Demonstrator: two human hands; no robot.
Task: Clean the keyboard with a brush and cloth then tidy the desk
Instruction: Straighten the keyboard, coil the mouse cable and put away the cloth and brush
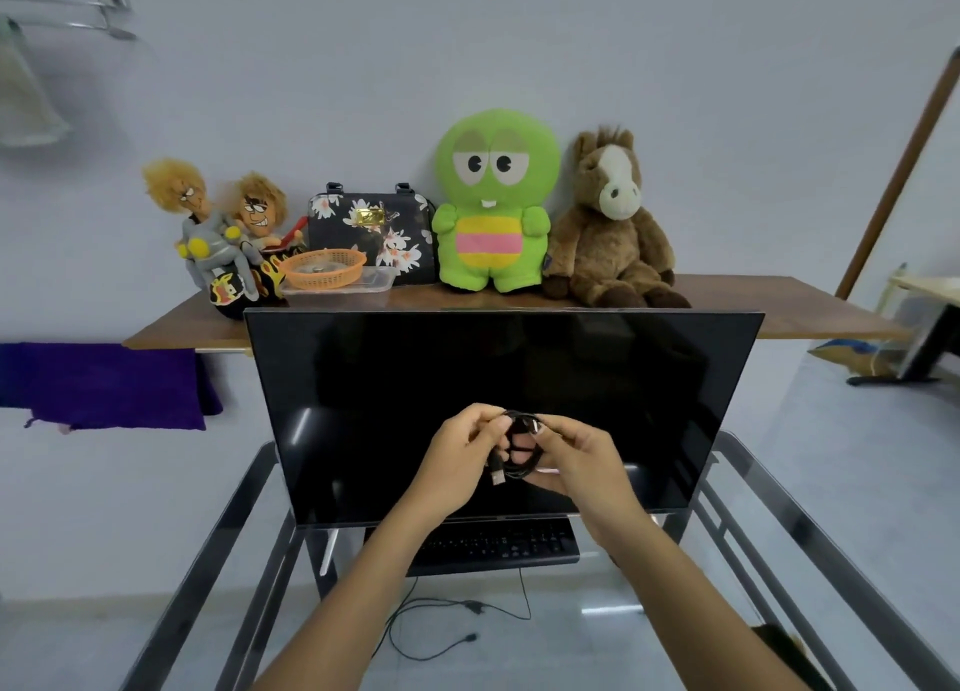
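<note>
You're holding a coiled thin black USB cable [519,449] up in front of the dark monitor, left hand [460,456] pinching near the plug and right hand [582,459] curled round the loops, and it's probably light and floppy, so grip the whole bundle.

It was a room in a home. Soft toys, a green plush figure [493,207] and a brown plush horse [613,223], sat on a wooden shelf [779,306] above a black monitor [498,378] on a glass desk [779,534].
</note>
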